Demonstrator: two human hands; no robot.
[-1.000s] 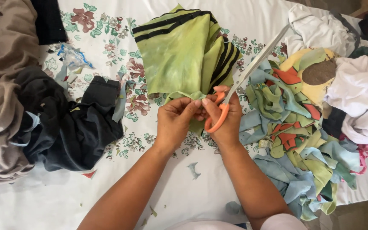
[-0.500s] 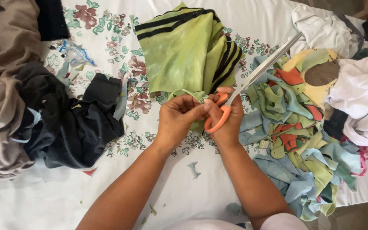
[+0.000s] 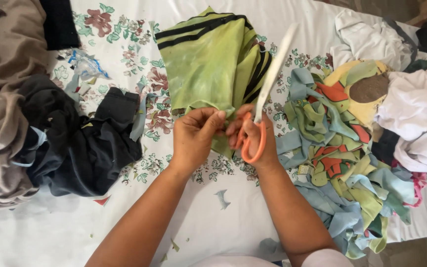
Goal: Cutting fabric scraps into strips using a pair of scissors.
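I see the scissors [image 3: 265,106] blades only as a blur. My left hand [image 3: 193,138] hides part of the green cloth [image 3: 208,64]. The brown cloth [image 3: 6,99] runs off the left edge.

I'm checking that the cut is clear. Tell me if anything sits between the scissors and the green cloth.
Nothing visible does. The right hand holds the orange-handled scissors with blades pointing up over the green cloth, and the left hand pinches the cloth's lower edge right beside them. The pile of cloth strips lies off to the right.
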